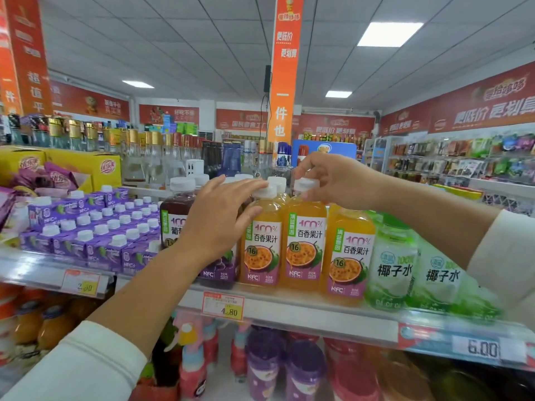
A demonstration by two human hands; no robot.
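Three orange passion-fruit juice bottles with white caps stand in a row at the front of a shop shelf [289, 309]. My left hand [220, 215] reaches over a dark grape juice bottle [176, 215]; its straight fingers touch the cap and its thumb the neck of the left orange bottle [262, 250]. My right hand [330, 180] comes in from the right and pinches the white cap of the middle orange bottle [305, 244] from above. The right orange bottle [348, 253] stands untouched beside it.
Green coconut-water bottles [390, 264] stand to the right, purple cartons [92, 227] to the left. Glass liquor bottles [150, 157] and yellow boxes [86, 166] fill the shelf behind. Price tags [223, 306] hang on the shelf edge. More drinks sit on the lower shelf.
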